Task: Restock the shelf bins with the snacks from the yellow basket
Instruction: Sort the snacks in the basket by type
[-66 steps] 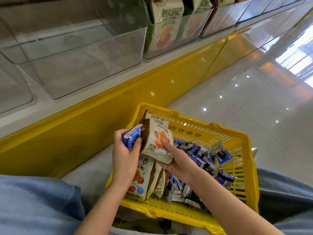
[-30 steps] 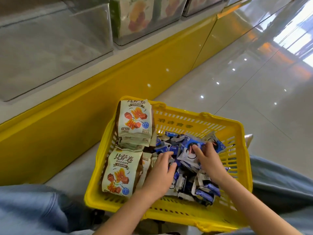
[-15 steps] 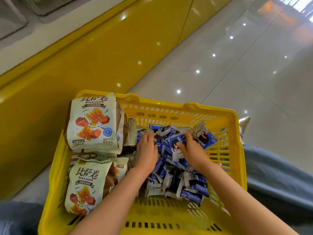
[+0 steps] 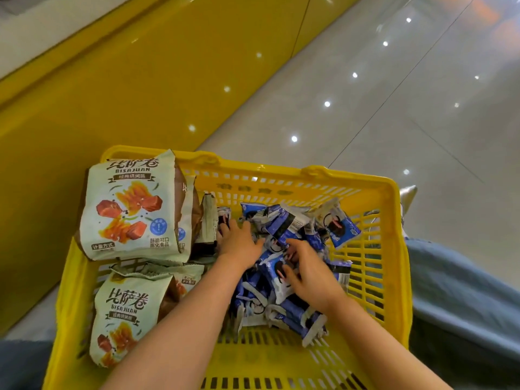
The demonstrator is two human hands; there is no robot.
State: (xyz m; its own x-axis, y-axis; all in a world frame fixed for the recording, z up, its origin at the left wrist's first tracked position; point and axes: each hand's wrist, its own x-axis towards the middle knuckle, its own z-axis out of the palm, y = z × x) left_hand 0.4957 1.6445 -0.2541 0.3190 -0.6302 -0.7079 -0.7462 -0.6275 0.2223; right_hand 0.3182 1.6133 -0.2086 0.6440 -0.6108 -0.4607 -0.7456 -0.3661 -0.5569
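Glossy grey floor (image 4: 394, 114) w/ yellow shelf base (image 4: 126, 88) running along left. Yellow basket (image 4: 391, 249) sitting btwn the knees: two pale green snack bags (image 4: 126, 209) lying at its left side, blue snack packets (image 4: 284, 229) piled center-right. Left hand (image 4: 239, 243) pressing flat, fingers spread, on the pile; right hand (image 4: 306, 274) curling around packets, grip unclear.

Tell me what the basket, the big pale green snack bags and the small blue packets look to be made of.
Yellow basket: moulded rigid plastic, slightly glossy, with slotted walls. Pale green snack bags: printed film, probably plastic, matte, crinkled with crimped edges. Small blue packets: thin glossy wrapper film with crimped white ends; plastic or foil-lined cannot be told.
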